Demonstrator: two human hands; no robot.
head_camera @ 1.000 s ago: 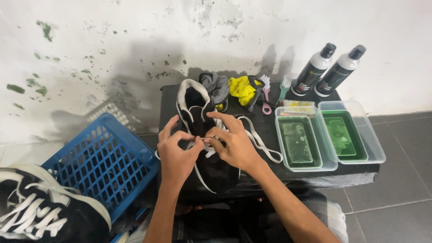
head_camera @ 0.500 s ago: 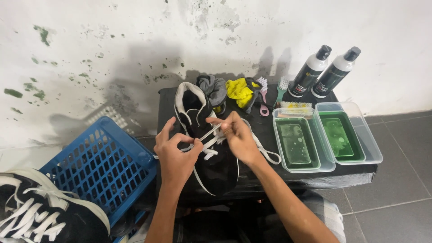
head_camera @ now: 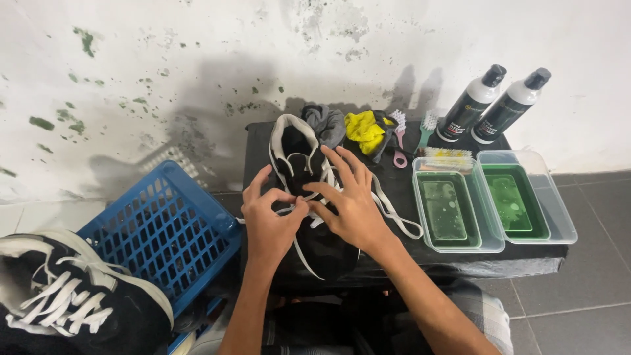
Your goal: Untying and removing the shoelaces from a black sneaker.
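Note:
A black sneaker (head_camera: pixel 299 148) with a white collar lies on a small black table (head_camera: pixel 394 184), toe toward me. Its white lace (head_camera: pixel 394 213) trails loose to the right. My left hand (head_camera: pixel 269 220) pinches the lace over the eyelets with thumb and forefinger. My right hand (head_camera: pixel 348 197) rests on the shoe's tongue beside it, fingers spread, thumb and forefinger on the same lace.
Two clear tubs (head_camera: pixel 453 207) (head_camera: pixel 526 197) of green liquid sit on the table's right half. Behind them stand two bottles (head_camera: pixel 470 105) (head_camera: pixel 509 108), brushes (head_camera: pixel 426 128) and yellow and grey cloths (head_camera: pixel 361 128). A blue basket (head_camera: pixel 158 233) and a second black sneaker (head_camera: pixel 66 302) are at the left.
Both hands have shifted slightly along the laces, and the right hand's fingers have spread wider over the tongue. The shoe stays where it was.

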